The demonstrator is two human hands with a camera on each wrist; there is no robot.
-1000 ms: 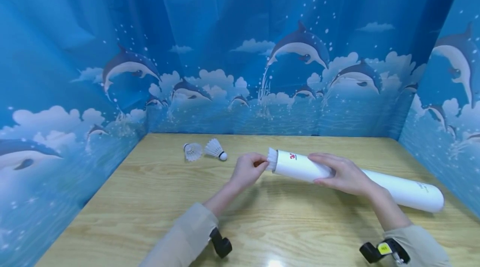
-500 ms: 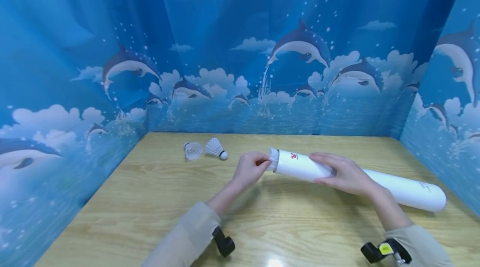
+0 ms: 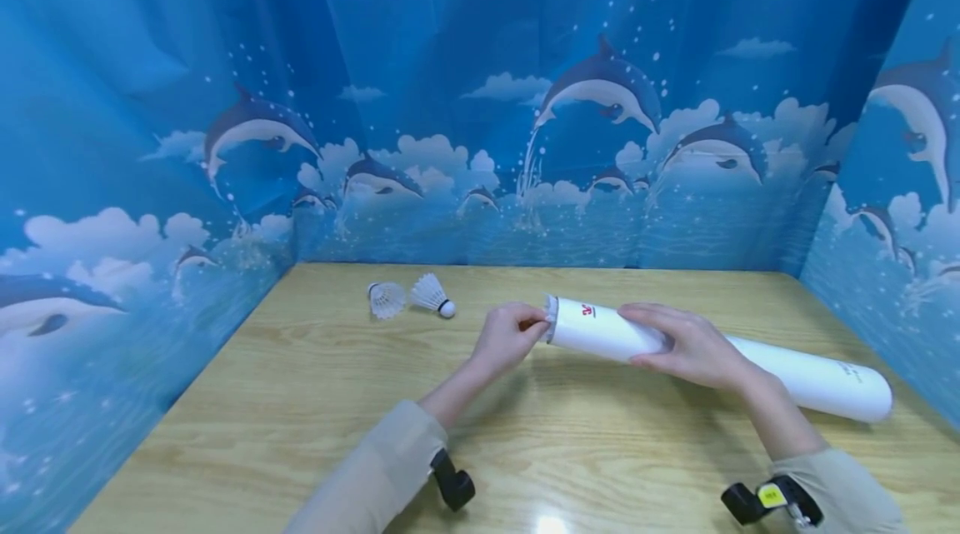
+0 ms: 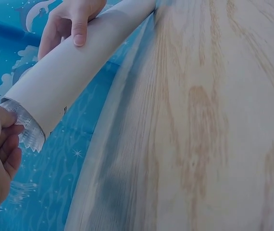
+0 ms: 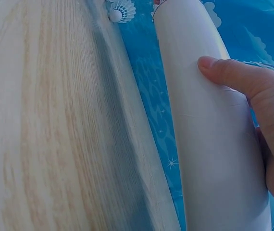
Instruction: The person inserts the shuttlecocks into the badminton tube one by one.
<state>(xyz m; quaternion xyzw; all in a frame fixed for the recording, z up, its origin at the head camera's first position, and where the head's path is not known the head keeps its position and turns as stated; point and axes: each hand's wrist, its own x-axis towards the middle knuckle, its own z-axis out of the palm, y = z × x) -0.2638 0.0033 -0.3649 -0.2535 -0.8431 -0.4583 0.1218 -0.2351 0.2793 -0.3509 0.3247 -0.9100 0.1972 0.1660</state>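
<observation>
A long white shuttlecock tube (image 3: 813, 376) lies slantwise at the right, its left end raised off the table. My right hand (image 3: 684, 346) grips it around the middle, thumb on the near side. From the tube's left mouth pokes the feathered skirt of a shuttlecock (image 4: 30, 132); the rest of it is hidden inside. Fingers of my left hand (image 3: 504, 340) pinch that skirt's edge right at the mouth. In the right wrist view the thumb (image 5: 218, 70) presses along the tube's white wall.
Two more shuttlecocks lie toward the back left: one (image 3: 387, 301) with its skirt facing me, the other (image 3: 431, 295) with its cork toward the right. The wooden table (image 3: 300, 401) is bounded by blue dolphin-print sheets (image 3: 465, 101) behind and at both sides.
My left hand has moved slightly right, and the shuttlecock has slid deeper into the tube, so less of its skirt sticks out. The right hand keeps its grip, almost still.
</observation>
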